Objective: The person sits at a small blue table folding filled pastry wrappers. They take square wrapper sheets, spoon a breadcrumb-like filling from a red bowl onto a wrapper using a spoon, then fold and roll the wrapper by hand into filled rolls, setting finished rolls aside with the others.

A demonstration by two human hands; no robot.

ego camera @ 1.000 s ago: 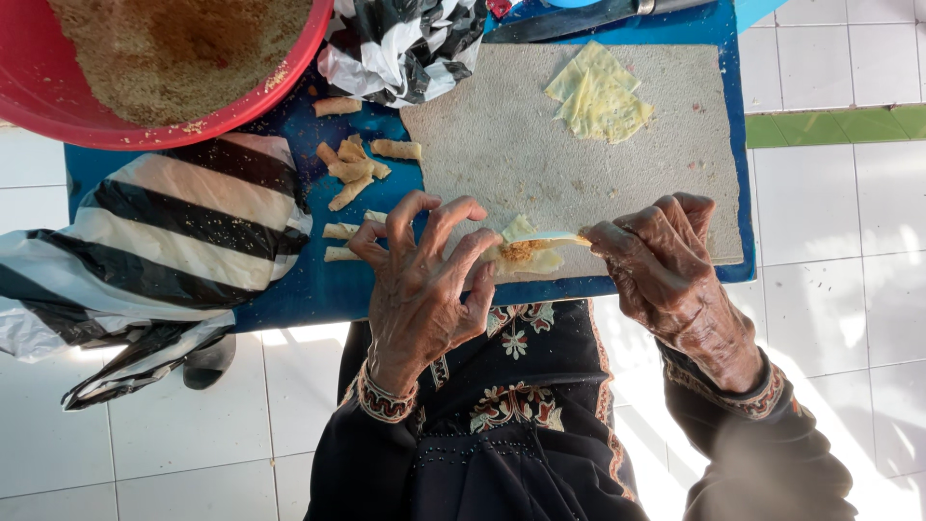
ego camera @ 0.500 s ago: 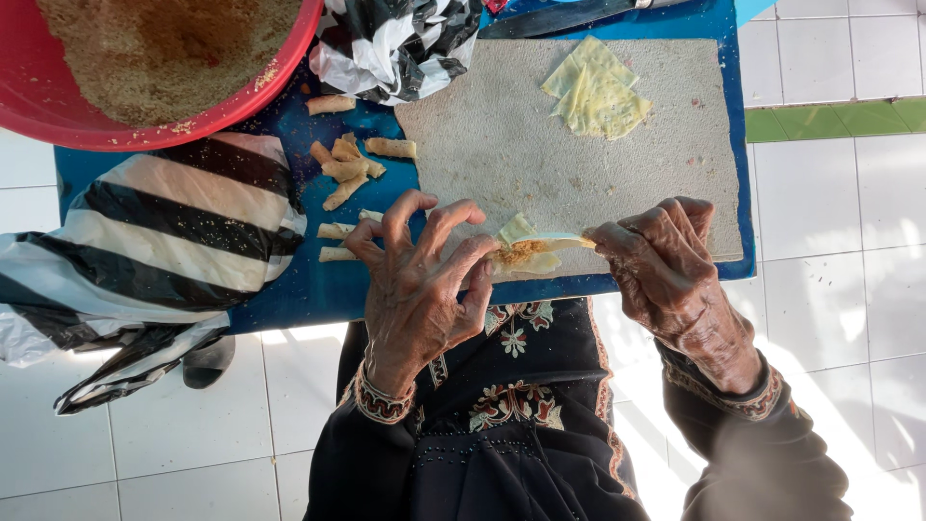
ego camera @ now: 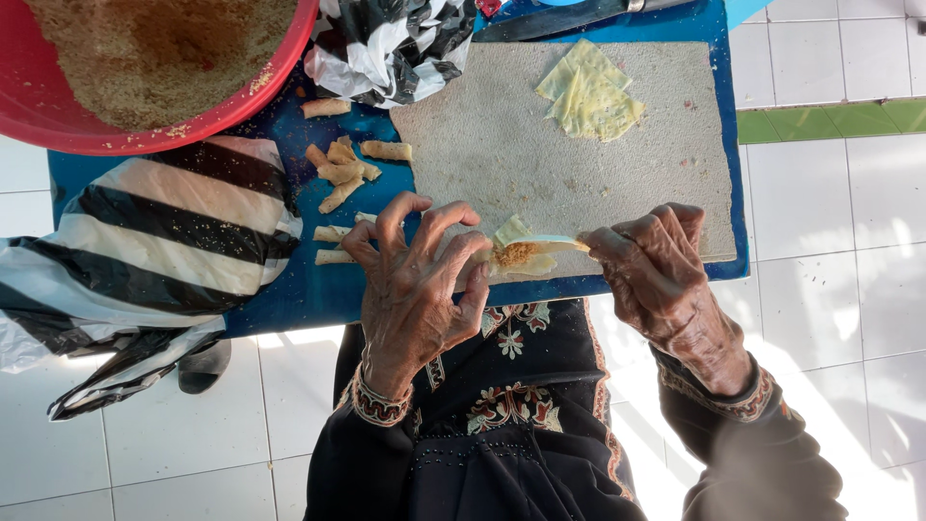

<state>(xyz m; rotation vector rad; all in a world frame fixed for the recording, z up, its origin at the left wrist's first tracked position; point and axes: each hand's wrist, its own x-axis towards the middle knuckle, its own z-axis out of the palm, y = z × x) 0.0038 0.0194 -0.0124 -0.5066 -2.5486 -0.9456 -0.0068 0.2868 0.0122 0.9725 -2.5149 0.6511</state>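
two hands at lower centre, pinching one wrapper point(ego camera: 521, 253) with a dab of brown filling on it, right at the near edge of the board point(ego camera: 502, 145). little changed over the last second: same pose, same spot, only the wrapper's right corner now drawn out thinner toward the right hand point(ego camera: 656, 275), so folding looks under way, not finished. left hand point(ego camera: 415, 280) half open, fingers spread and arched, tips pressing the wrapper's left end. right hand curled shut on the wrapper's right tip.

counted: one stack of yellow sheets point(ego camera: 590, 92) in the upper right of the board, number of sheets not clear. about seven or eight finished rolls point(ego camera: 340, 172) left of the board on the blue tray point(ego camera: 289, 289), some overlapping. one red bowl point(ego camera: 145, 135) of brown crumbs, upper left. two striped bags: one point(ego camera: 145, 241) at left, one point(ego camera: 391, 43) at top centre. one knife point(ego camera: 569, 17) along the top edge.
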